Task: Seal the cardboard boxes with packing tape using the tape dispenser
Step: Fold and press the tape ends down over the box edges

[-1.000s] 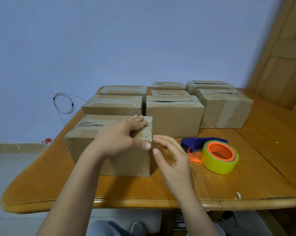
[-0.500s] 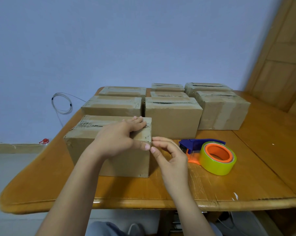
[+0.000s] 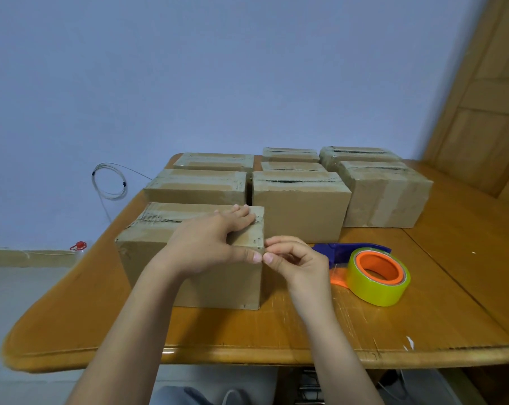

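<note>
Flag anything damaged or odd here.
The nearest box has wrinkled, ragged tape along its top seam. The centre box shows a dark open slit on top. The table is chipped at its front edge.

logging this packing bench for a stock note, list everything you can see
cardboard boxes: eight, brown, three columns on the table
tape dispenser: one, blue and orange, on the table right of the nearest box
tape roll: one, yellow-green, orange core, on the dispenser
table: one, orange-brown wood
cable coil: one, pale, by the wall, left
red-capped item: one, floor left, too small to identify
wooden panel: one, brown, right
left hand: fingers flat on the nearest box's top, thumb on its front
right hand: fingers curled at that box's top right corner
</note>
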`<action>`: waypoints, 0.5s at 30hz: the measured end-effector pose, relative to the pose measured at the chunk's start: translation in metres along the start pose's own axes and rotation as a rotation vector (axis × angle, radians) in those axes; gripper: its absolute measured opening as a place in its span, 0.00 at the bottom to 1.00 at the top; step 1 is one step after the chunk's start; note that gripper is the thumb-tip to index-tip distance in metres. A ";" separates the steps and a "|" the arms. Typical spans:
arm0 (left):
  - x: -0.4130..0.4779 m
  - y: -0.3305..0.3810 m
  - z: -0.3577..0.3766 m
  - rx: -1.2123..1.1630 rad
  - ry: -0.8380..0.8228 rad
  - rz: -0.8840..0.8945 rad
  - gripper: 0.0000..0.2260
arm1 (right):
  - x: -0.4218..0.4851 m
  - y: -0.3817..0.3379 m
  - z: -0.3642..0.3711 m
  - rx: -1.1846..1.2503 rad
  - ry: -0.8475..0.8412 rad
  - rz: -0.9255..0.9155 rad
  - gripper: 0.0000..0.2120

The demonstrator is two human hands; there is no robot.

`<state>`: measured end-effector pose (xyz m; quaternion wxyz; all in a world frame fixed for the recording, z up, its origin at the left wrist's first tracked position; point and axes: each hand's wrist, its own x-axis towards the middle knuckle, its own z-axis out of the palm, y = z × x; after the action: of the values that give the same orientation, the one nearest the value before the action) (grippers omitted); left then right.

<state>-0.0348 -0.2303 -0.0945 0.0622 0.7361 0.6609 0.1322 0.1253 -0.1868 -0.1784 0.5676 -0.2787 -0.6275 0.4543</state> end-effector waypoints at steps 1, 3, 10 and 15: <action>0.000 0.000 0.000 0.012 -0.007 0.004 0.37 | 0.002 0.000 -0.001 -0.016 -0.009 -0.006 0.11; 0.001 -0.002 0.000 0.022 -0.017 0.011 0.37 | 0.005 0.000 -0.001 -0.023 -0.015 0.003 0.11; 0.003 -0.005 0.003 0.035 -0.016 0.034 0.37 | 0.042 -0.006 -0.013 -0.210 -0.200 0.109 0.36; 0.003 -0.007 0.005 0.034 -0.004 0.048 0.38 | 0.077 -0.013 -0.011 -0.473 -0.416 -0.003 0.52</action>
<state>-0.0399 -0.2263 -0.1010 0.0476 0.7530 0.6451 0.1208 0.1230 -0.1224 -0.1321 0.3473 -0.3033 -0.8187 0.3423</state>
